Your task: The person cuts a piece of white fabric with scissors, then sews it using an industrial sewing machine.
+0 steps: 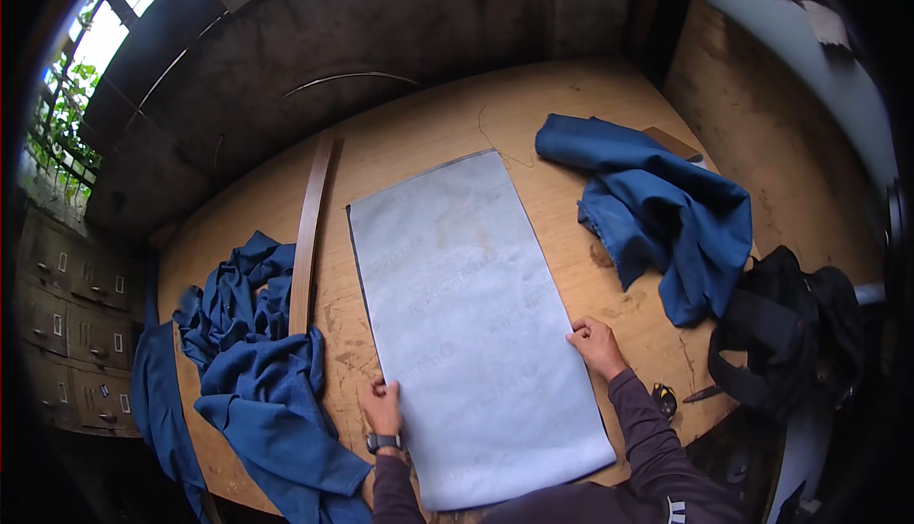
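A long pale blue-grey sheet (466, 334) with faint printed lettering and a brownish stain lies flat on the wooden table (628, 362). Dark edging shows along its far and left sides, perhaps a layer beneath. My left hand (383, 410), with a watch on the wrist, is closed at the sheet's left edge, fingertips pinched together. Farther up on the opposite side, my right hand (596, 346) pinches the right edge between thumb and fingers. The near end of the sheet curves down close to my body.
Crumpled blue cloth (262, 381) is heaped at left, partly hanging off the table, beside a long wooden strip (312, 238). More blue cloth (666, 210) lies at right, near a black bag (781, 324). A yellow-and-black tape measure (665, 400) sits by my right forearm.
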Action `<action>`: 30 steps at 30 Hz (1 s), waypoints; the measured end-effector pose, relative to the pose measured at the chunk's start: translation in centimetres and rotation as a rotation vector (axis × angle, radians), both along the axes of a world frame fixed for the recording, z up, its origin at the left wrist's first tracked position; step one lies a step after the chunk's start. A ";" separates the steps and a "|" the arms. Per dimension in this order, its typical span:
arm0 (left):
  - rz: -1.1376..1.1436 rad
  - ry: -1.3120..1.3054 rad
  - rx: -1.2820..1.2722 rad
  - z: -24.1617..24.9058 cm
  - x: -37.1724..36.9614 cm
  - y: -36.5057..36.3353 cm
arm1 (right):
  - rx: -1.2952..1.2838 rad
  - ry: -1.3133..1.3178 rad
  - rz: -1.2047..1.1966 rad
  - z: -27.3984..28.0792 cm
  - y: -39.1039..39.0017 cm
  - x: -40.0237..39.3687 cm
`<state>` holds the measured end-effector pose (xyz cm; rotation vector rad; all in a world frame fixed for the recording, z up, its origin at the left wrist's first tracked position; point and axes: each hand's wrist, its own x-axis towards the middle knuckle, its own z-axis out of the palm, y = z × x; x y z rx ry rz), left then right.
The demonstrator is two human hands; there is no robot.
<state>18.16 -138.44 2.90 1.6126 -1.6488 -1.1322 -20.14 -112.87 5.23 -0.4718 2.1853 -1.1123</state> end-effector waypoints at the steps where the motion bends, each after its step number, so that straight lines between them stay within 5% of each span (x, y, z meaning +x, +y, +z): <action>1: -0.009 -0.012 0.024 0.4 1.1 2.1 | 0.036 -0.024 0.004 0.5 1.5 1.0; 10: -0.152 -0.254 0.021 2.1 12.1 18.7 | 0.150 0.031 0.176 2.0 16.6 11.2; 13: -0.151 -0.197 0.261 3.0 15.1 22.0 | 0.176 -0.034 0.171 2.0 21.3 14.2; 17: -0.163 -0.183 0.241 3.2 17.1 24.3 | 0.105 -0.051 -0.011 1.4 24.4 16.4; 21: -0.164 -0.324 0.044 2.0 17.6 24.9 | 0.126 0.126 -0.043 -0.5 25.0 17.5; 27: -0.116 -0.101 -0.035 1.2 18.2 25.6 | 0.116 0.355 -0.108 0.5 27.8 19.8; 30: -0.244 -0.267 -0.367 3.4 16.8 24.9 | 0.111 0.415 -0.237 2.2 31.7 19.1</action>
